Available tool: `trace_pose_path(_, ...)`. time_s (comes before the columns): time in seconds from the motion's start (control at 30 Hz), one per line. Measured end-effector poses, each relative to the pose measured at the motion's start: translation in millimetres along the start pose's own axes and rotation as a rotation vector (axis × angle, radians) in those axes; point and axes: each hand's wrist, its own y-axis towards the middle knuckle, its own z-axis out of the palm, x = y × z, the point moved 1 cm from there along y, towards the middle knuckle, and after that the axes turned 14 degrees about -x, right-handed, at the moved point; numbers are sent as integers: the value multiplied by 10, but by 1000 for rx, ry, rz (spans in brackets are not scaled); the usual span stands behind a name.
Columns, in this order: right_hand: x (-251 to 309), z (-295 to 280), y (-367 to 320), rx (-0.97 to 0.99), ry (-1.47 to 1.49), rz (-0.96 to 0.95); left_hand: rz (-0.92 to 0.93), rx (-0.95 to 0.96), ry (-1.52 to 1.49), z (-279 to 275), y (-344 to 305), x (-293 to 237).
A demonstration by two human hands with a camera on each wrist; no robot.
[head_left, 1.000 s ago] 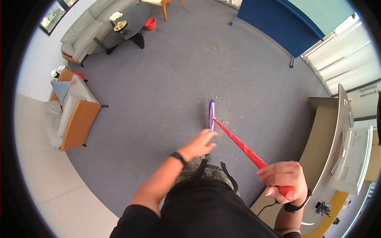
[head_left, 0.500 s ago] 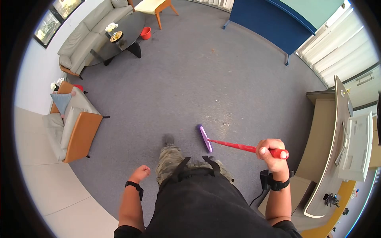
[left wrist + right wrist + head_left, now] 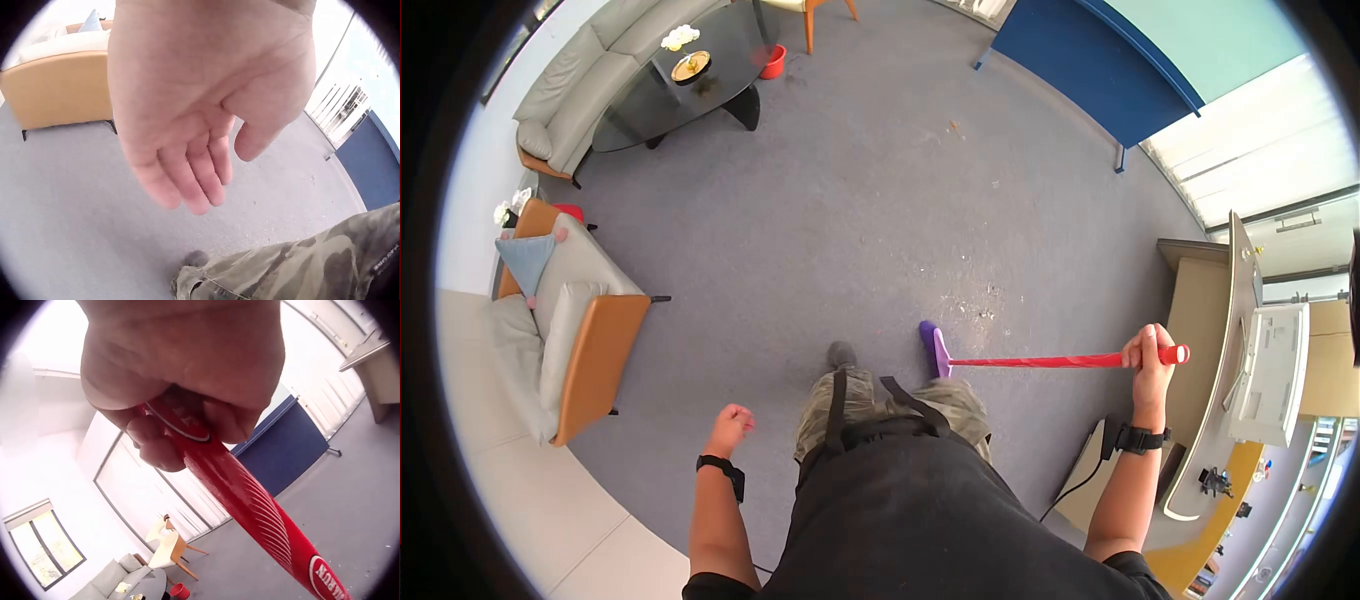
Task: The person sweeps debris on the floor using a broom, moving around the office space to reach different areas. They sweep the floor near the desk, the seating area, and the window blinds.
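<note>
In the head view a broom [image 3: 1040,362] with a red handle reaches from my right hand [image 3: 1150,358] to its purple head on the floor, just in front of my right leg. That hand grips the handle near its top end, and the right wrist view shows the fingers [image 3: 159,453] curled round the red shaft. Small pale debris [image 3: 983,315] lies scattered on the grey floor beyond and to the right of the broom head. My left hand [image 3: 732,428] hangs at my left side, holding nothing; the left wrist view shows its fingers [image 3: 194,181] loosely bent.
A curved desk [image 3: 1200,310] stands close on the right, with a white box-like thing [image 3: 1270,375] on it. An armchair [image 3: 600,350] is at the left. Farther off are a dark oval table [image 3: 630,110], a red bucket [image 3: 774,62] and a blue board [image 3: 1090,75].
The left hand has swung back from near the broom to my left side. The right hand has risen outward to the right, turning the handle nearly level across the view; the broom head has come nearer.
</note>
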Motion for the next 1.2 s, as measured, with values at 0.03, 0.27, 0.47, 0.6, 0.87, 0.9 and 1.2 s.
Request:
trace_pose_path(0.03, 49, 34, -13, -25, -30, -3, 0, 11, -1, -63, 61, -28)
trace_pose_path(0.27, 95, 130, -103, -29, -40, 43, 46, 10, -77, 114, 336, -124)
trace_pose_path(0.47, 234, 288, -122, 10, -33, 93, 8, 136, -78, 423, 202, 225)
trace_pose_path(0.6, 251, 402, -114, 23, -28, 67, -46, 148, -73, 386, 201, 541)
trace_pose_path(0.87, 191, 335, -96, 48, -21, 43, -116, 63, -130, 297, 292, 701)
trace_pose_path(0.9, 184, 303, -120, 25, -8, 50, -85, 58, -99, 301, 308, 674)
trace_pose_path(1.2, 61, 86, -137, -37, 72, 72, 11, 137, -45, 502, 169, 47)
